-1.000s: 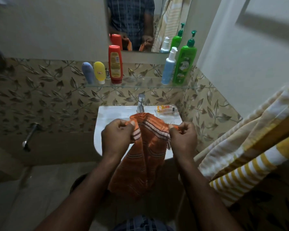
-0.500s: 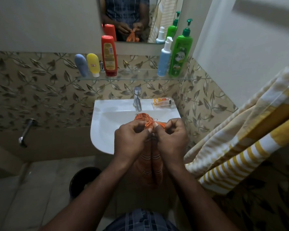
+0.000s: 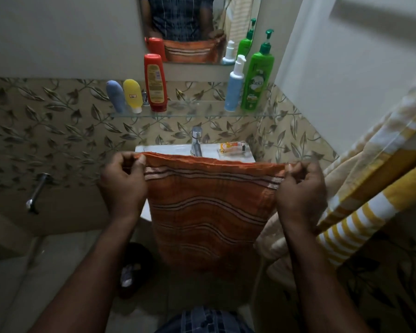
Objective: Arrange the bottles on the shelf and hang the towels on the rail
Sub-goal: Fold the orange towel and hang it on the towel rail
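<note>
Pinching the two upper corners of an orange woven towel (image 3: 209, 212) with thin white and dark stripes, both hands hold it spread wide in front of the person. The left hand (image 3: 123, 186) has its fingers (image 3: 139, 162) curled tight on one corner, the thumb pressing the cloth against them. The right hand (image 3: 300, 191) grasps the other corner in the same way, its fingers (image 3: 296, 169) bent round the hem. Between the two sets of fingers the upper edge runs almost straight, and below them the cloth hangs free.

Just behind the fingers is a white ceramic sink (image 3: 159, 149) with a chrome tap (image 3: 196, 140). Higher above them, on a glass shelf (image 3: 190, 111), stand a grey-blue tube (image 3: 115, 96), a yellow tube (image 3: 132, 94), a red plastic bottle (image 3: 155, 82), a pale blue pump bottle (image 3: 234, 87) and a green pump bottle (image 3: 257, 80). Close to the right of the right fingers hangs a yellow and white striped towel (image 3: 370, 188).
</note>
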